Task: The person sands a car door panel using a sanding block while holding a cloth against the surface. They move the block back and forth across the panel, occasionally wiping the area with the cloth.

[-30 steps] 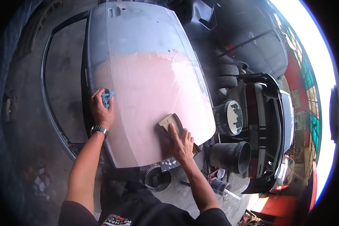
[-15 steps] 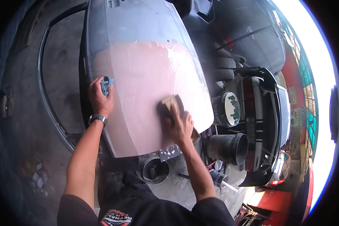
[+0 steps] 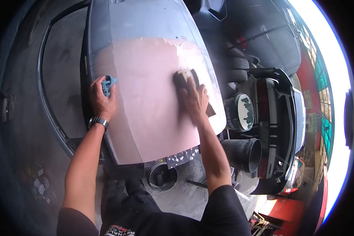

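Observation:
A car door panel point(image 3: 145, 98) lies flat before me, grey at the far end and coated in pink filler nearer to me. My left hand point(image 3: 102, 100), with a watch on its wrist, is closed on a crumpled blue cloth point(image 3: 107, 85) at the panel's left edge. On the right part of the pink area, my right hand point(image 3: 196, 98) presses on a long sanding block point(image 3: 183, 76), its fingers wrapped over it. The block's middle is hidden under the hand.
Right of the panel are a white-lidded bucket point(image 3: 244, 113) and a dark bucket point(image 3: 249, 155). Another bucket point(image 3: 162, 177) stands below the near edge. The door's window frame point(image 3: 42, 78) extends left. A car bumper point(image 3: 277, 129) is at right.
My right hand has moved away from me and slightly right with the sanding block. My left hand, still on the cloth, has shifted slightly up and left in view.

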Available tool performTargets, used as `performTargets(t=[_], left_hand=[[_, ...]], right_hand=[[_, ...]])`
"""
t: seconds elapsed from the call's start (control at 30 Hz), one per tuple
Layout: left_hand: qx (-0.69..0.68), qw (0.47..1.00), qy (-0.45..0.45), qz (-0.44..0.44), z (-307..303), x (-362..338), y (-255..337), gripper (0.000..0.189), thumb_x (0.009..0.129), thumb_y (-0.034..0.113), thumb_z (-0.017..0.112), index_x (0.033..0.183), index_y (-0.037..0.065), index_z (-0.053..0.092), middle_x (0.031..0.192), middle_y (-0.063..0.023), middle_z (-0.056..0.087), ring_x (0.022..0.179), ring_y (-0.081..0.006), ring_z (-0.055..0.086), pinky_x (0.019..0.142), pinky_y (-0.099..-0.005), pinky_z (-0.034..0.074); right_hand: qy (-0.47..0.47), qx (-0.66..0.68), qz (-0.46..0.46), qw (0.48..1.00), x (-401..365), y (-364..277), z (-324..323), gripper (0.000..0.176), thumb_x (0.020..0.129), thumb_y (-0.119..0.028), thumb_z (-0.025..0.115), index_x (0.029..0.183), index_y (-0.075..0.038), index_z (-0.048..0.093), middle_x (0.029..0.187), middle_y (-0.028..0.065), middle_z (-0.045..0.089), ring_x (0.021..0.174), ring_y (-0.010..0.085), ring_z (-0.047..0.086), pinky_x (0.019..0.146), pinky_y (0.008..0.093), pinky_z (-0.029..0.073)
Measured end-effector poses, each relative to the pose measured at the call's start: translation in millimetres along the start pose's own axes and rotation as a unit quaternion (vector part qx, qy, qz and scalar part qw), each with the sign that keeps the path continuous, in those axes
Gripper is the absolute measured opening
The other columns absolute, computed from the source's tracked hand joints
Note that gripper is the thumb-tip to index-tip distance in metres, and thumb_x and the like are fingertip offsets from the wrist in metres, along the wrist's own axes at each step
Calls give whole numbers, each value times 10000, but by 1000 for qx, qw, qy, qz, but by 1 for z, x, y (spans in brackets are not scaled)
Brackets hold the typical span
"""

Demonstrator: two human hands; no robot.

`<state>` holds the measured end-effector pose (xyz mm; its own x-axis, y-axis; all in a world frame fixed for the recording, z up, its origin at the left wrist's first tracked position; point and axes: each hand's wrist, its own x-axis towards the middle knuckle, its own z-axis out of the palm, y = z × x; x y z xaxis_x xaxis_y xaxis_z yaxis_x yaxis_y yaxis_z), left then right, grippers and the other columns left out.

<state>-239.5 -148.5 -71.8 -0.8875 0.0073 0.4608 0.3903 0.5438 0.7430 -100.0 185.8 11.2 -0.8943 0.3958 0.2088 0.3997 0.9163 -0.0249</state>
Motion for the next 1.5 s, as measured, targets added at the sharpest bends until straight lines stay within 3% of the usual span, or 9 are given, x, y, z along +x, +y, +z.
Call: performTargets(t=[0.2,0.4,0.5,0.73,0.87,1.03,1.13,1.37,1.5], left_hand=[[7,1000,7,3,4,2,-2,428,981,181,781,1356,49,623,1359,-186,668,1291,-395,599,1120,-518,489],[22,1000,-3,10,5,3,-7,432,987,185,784,1364,48,622,1370,-182,657,1284,-393,606,1117,-516,493],[33,999,-18,-32,-1,-3,6,439,992,196,783,1371,47,620,1367,-185,660,1281,-395,605,1114,-515,494],[48,999,-13,15,2,-2,-4,436,1041,290,741,1395,64,625,1317,-219,655,1232,-416,637,1061,-502,523],[59,998,-36,-7,1,-2,-1,457,1051,286,727,1423,57,594,1362,-225,622,1273,-415,611,1076,-505,514],[23,999,-30,-32,6,-4,-3,455,1024,238,757,1401,36,600,1364,-221,625,1281,-420,585,1088,-518,491],[28,999,-32,-25,2,-1,-1,449,1025,244,759,1397,45,605,1353,-226,626,1266,-418,592,1079,-516,496],[41,999,-31,-17,2,-1,-1,442,1032,247,754,1393,41,604,1354,-228,626,1254,-416,600,1078,-521,499],[58,998,-33,-8,5,-3,-6,435,1039,248,745,1393,37,603,1344,-227,631,1258,-414,600,1075,-524,499]], right_hand=[[-57,-5,-78,995,-151,6,-37,828,914,-353,858,1659,-251,511,1296,241,578,1161,437,602,908,571,514],[-8,10,36,999,77,47,24,630,1051,-463,697,1611,-243,512,1315,279,598,1237,469,608,1000,602,508],[-15,-13,86,996,92,44,29,622,1061,-498,669,1606,-238,520,1335,279,602,1292,472,596,1047,595,498],[-43,2,-15,999,-154,7,-33,800,931,-521,799,1648,-322,506,1294,229,583,1130,399,613,862,521,506],[-24,0,-36,999,-80,32,-12,785,949,-512,791,1644,-307,490,1331,241,573,1155,408,613,873,545,512],[-3,36,89,995,96,47,27,588,1024,-515,711,1538,-268,566,1364,225,608,1241,416,620,981,573,511],[-10,57,97,994,73,38,19,591,1023,-520,714,1541,-279,565,1367,225,599,1249,419,616,987,574,507],[26,29,-83,996,-188,35,-35,809,946,-528,777,1668,-301,491,1263,192,567,1080,360,589,866,479,469],[-15,45,-92,995,-88,78,-17,717,978,-535,756,1621,-297,548,1253,199,572,1093,370,605,876,490,483]])
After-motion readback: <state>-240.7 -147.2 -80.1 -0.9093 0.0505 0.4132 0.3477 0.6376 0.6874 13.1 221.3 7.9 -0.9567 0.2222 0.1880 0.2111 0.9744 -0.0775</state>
